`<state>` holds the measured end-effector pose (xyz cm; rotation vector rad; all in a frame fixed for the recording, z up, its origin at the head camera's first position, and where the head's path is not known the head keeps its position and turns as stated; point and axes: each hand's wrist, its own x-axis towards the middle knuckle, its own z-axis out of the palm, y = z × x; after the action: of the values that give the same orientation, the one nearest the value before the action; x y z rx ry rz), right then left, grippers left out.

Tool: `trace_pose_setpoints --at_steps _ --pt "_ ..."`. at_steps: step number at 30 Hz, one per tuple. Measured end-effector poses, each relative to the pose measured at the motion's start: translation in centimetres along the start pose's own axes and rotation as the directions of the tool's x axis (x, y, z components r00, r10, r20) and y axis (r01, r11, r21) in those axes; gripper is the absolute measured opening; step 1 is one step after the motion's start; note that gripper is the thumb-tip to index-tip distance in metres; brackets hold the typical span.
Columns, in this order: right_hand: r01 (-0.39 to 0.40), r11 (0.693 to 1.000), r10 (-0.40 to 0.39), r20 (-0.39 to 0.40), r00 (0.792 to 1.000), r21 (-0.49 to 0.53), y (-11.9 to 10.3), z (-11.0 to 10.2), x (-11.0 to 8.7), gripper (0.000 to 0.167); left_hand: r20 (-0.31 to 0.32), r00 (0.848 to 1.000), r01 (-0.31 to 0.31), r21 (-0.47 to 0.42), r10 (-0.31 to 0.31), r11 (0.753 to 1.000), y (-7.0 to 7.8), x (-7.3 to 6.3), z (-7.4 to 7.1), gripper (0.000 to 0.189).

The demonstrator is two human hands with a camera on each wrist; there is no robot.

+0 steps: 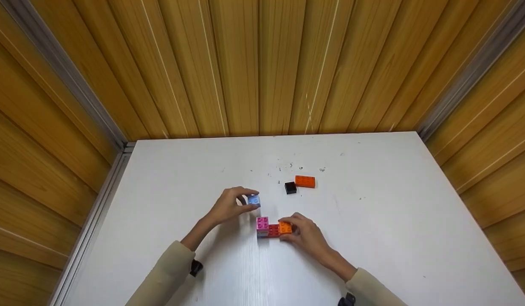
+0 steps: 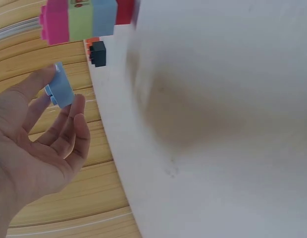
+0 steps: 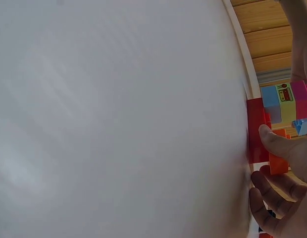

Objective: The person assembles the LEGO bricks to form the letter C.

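My left hand [image 1: 230,206] pinches a light blue brick [image 1: 254,200] between thumb and fingers, raised above the table. Nearer to me stands a small build: a long red brick [image 3: 256,131] at the bottom, with a stack of blue, printed yellow-green [image 3: 286,101] and pink [image 1: 262,222] bricks at its left end. An orange brick [image 1: 285,228] sits on the red brick's right end. My right hand [image 1: 307,236] grips this orange brick, thumb on the near side and fingers on the far side.
Farther back on the white table [image 1: 373,212] lie a black brick [image 1: 290,188] and an orange-red brick [image 1: 305,181], side by side. Wood-patterned walls [image 1: 271,68] enclose the table at the back and both sides. Dark specks mark the tabletop behind the bricks.
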<state>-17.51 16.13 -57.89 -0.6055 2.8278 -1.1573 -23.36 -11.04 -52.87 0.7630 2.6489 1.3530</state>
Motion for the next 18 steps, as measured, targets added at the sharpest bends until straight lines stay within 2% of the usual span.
trace_pose_setpoints --at_steps 4,9,18 --pt "-0.006 1.000 0.006 -0.001 1.000 -0.005 0.0 -0.1 0.0 0.039 -0.002 1.000 -0.012 -0.039 0.012 0.999 1.4 -0.4 -0.2 0.038" --pt "-0.007 1.000 0.007 -0.004 1.000 -0.009 0.2 -0.1 0.0 0.038 0.025 0.999 -0.032 -0.064 0.034 0.997 2.7 -0.9 -0.1 0.034" --pt "0.008 1.000 -0.008 0.003 1.000 -0.017 0.2 0.0 0.1 0.039 0.051 0.998 -0.038 -0.068 0.041 0.997 2.8 -1.7 0.8 0.034"
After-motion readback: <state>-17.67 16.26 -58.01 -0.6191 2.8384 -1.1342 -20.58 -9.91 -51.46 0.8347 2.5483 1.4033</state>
